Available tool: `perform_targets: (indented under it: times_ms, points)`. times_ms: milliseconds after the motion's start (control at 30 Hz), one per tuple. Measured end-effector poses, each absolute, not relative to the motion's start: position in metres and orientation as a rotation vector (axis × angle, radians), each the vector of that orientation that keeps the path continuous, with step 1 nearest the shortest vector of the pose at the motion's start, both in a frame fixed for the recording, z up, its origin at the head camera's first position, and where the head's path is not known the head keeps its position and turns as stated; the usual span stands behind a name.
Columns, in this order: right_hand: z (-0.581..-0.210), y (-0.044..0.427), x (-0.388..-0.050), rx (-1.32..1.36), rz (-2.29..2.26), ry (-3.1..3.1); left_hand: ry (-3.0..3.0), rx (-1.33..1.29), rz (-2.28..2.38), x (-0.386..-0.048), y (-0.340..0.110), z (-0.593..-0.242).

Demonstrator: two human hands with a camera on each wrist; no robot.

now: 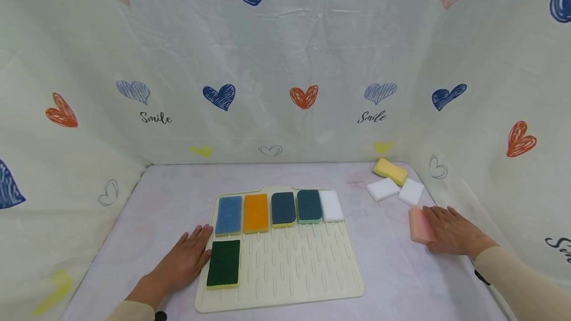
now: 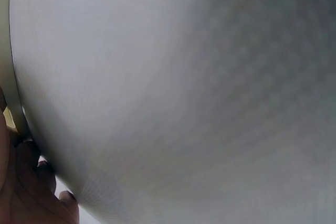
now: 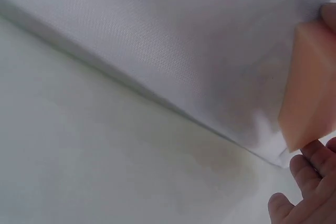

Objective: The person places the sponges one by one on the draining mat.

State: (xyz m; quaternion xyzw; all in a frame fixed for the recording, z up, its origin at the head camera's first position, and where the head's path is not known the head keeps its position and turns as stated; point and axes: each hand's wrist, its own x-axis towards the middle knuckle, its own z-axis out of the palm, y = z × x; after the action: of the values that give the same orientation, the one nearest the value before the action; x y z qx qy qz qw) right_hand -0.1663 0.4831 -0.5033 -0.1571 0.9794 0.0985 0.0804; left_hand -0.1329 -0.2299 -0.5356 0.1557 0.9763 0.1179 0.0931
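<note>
My right hand [image 1: 455, 232] pinches a pink sponge block [image 1: 421, 226] at the table's right side; in the right wrist view, thumb and fingers are on opposite faces of the pink sponge [image 3: 310, 87]. My left hand [image 1: 185, 259] lies flat with straight fingers at the left edge of a cream ridged mat [image 1: 303, 271]. Beside it on the mat is a dark green scouring sponge [image 1: 224, 263]. Along the mat's far edge stand in a row a blue sponge [image 1: 229, 215], an orange sponge [image 1: 256, 213], two dark blue-topped sponges [image 1: 283, 208] and a white sponge [image 1: 332, 206].
Beyond the pink sponge, at the far right corner, lie a yellow sponge [image 1: 390, 171] and two white sponges [image 1: 382, 189] close together. A pale cloth covers the table [image 1: 160, 202]. Curtains with printed hearts [image 1: 267, 128] enclose its back and sides.
</note>
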Motion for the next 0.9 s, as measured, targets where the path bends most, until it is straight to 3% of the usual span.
perform_targets:
  times_ms: [300,900]
  points:
    - [-0.508,0.475,-0.169,-0.639,0.282,3.168,2.901,0.474,0.347,-0.133,-0.230,-0.535]
    - [-0.495,0.421,-0.187,-0.651,0.289,3.353,2.914,0.465,0.326,-0.133,-0.232,-0.539]
